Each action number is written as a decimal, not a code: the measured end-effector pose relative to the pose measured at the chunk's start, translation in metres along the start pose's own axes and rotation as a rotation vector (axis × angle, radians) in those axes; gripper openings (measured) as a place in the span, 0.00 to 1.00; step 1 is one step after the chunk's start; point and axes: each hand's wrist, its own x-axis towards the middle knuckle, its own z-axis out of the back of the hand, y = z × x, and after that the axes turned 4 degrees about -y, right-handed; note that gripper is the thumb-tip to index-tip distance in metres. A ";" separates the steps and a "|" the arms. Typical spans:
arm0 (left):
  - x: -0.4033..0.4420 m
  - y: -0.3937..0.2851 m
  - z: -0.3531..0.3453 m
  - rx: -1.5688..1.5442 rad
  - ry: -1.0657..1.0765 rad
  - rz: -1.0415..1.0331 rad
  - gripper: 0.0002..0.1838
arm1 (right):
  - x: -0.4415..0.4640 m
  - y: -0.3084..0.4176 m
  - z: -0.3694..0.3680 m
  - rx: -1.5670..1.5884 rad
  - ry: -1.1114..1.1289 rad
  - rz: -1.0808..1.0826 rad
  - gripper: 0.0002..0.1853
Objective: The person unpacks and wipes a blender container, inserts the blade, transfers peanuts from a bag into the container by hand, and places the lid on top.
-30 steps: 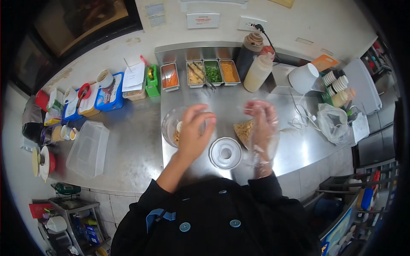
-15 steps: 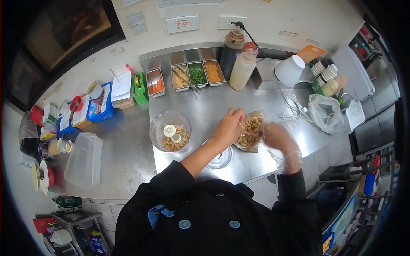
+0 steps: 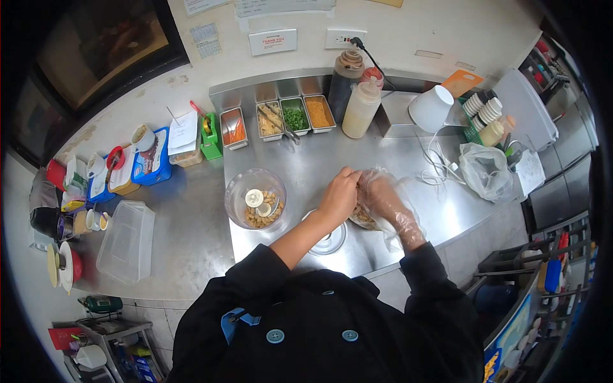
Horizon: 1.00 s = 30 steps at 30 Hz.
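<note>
The bag of nuts lies right under the two hands, on the tabletop directly in front of the person. The left hand, bare, has its fingers curled together and looks clamped on the edge of the bag's mouth. The right hand, in a loose clear glove, is at the same mouth, its fingers close against the left hand's fingertips; they are covered by plastic folds, so I cannot tell whether they grip anything.

Just below the left hand, partly behind its wrist, a round clear lid lies flat. Left of that hand stands a clear bowl with a white hub inside and pale nuts around it.

As for progress, nuts are in the bowl, covering part of its floor, and the lid is off it. Nuts also show in the bag, so by my reading the transfer is partly done; how much the bag holds is hidden by the hands.

Farther out, beyond the left hand, are metal pans of toppings with tongs across one; ahead of the right hand, a pale squeeze bottle; well to its right, a white plastic bag.
</note>
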 end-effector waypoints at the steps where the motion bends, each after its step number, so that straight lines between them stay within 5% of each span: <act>1: 0.001 0.001 -0.001 -0.054 -0.048 -0.010 0.18 | -0.004 0.002 -0.003 -0.002 -0.125 0.060 0.09; 7: 0.000 -0.011 0.000 -0.234 -0.043 0.023 0.18 | -0.026 0.014 -0.006 -0.410 0.143 -0.132 0.13; 11: 0.001 -0.009 -0.002 -0.220 -0.028 0.041 0.18 | -0.026 -0.004 -0.017 -0.290 0.230 -0.165 0.13; 13: 0.001 -0.003 -0.003 -0.274 -0.006 0.110 0.19 | -0.025 -0.006 -0.018 -0.083 -0.126 -0.022 0.10; 17: 0.002 0.005 -0.003 -0.307 0.000 0.135 0.19 | -0.012 -0.009 -0.014 0.493 -0.083 -0.357 0.08; 19: 0.003 0.004 -0.003 -0.300 0.012 0.164 0.20 | -0.011 -0.022 -0.019 0.784 -0.091 -0.722 0.10; 23: 0.004 0.005 -0.005 -0.349 0.007 0.181 0.20 | -0.010 -0.025 -0.018 0.895 -0.295 -0.545 0.12; 25: 0.005 0.000 0.000 -0.343 0.014 0.201 0.20 | 0.002 0.007 0.006 1.257 -0.320 -0.985 0.14; 30: 0.004 0.000 0.001 -0.372 0.015 0.212 0.20 | -0.001 -0.008 0.010 1.327 -0.324 -0.969 0.13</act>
